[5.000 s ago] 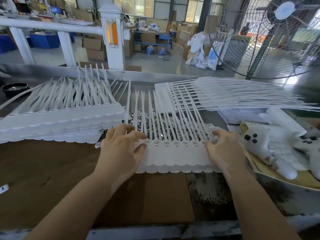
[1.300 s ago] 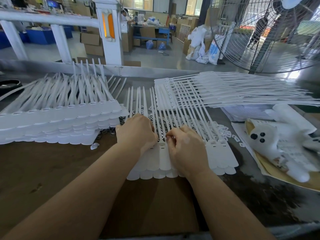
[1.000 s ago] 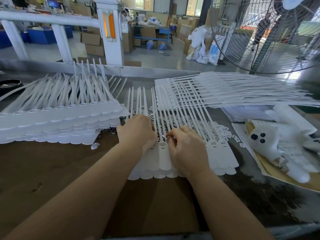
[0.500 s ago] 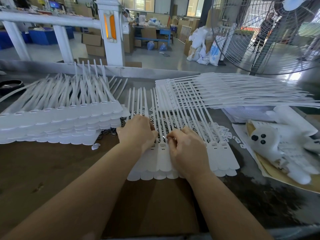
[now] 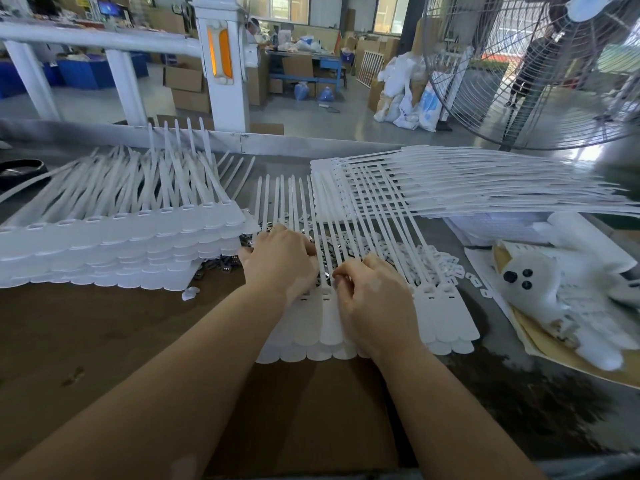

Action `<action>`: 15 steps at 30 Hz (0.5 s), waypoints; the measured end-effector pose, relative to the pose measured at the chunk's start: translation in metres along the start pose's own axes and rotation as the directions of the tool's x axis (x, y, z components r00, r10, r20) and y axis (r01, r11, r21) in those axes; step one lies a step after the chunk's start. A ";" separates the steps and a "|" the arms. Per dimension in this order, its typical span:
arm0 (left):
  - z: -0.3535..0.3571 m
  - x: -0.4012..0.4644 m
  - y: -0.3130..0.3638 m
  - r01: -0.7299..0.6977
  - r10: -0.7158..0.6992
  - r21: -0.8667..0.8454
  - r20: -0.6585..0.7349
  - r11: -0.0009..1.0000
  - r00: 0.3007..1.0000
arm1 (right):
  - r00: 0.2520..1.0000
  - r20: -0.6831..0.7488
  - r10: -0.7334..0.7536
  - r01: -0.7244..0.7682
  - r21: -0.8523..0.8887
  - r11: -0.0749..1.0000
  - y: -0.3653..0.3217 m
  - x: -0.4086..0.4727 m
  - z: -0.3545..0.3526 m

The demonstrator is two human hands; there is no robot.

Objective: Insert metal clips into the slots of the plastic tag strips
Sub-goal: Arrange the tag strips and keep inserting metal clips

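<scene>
Since the earlier frames your hands have barely shifted. Your left hand (image 5: pixel 282 263) presses the tag strip (image 5: pixel 329 317) flat mid-bench; your right hand (image 5: pixel 372 299), fingers curled, seemingly pinches a metal clip at its slot. Next: seat it squarely.

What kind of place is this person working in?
Probably a factory or warehouse assembly bench: stacks of white plastic tag strips cover the table, cardboard boxes stand on the open floor behind, and a large industrial fan stands nearby.

Bright daylight, warped, blurry edges
</scene>
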State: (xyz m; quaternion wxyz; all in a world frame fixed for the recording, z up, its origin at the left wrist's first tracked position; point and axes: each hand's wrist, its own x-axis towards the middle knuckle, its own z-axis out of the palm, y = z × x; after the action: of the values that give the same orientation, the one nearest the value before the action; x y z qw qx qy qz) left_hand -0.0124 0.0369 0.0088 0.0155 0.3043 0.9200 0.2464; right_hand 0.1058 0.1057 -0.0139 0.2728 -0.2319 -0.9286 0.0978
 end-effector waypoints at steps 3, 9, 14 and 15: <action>-0.001 0.000 -0.001 -0.005 0.005 -0.011 0.009 1.000 1.000 | 1.000 0.002 0.000 0.000 0.003 1.000 0.000 0.000 0.000; 0.001 0.001 -0.002 -0.014 0.014 0.020 0.002 1.000 1.000 | 1.000 -0.001 0.011 -0.011 0.018 1.000 -0.001 0.000 0.000; 0.004 0.001 -0.001 -0.007 0.008 0.010 -0.030 1.000 1.000 | 1.000 0.001 0.017 -0.017 0.023 1.000 -0.002 0.001 0.001; 0.003 0.002 -0.001 0.005 -0.006 -0.014 -0.021 1.000 1.000 | 1.000 -0.002 0.019 -0.019 0.022 1.000 -0.002 0.001 0.001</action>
State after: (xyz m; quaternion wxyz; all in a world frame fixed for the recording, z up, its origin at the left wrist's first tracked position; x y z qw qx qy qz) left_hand -0.0136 0.0387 0.0055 0.0087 0.2990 0.9192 0.2560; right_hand 0.1041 0.1046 -0.0138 0.2754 -0.2376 -0.9249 0.1105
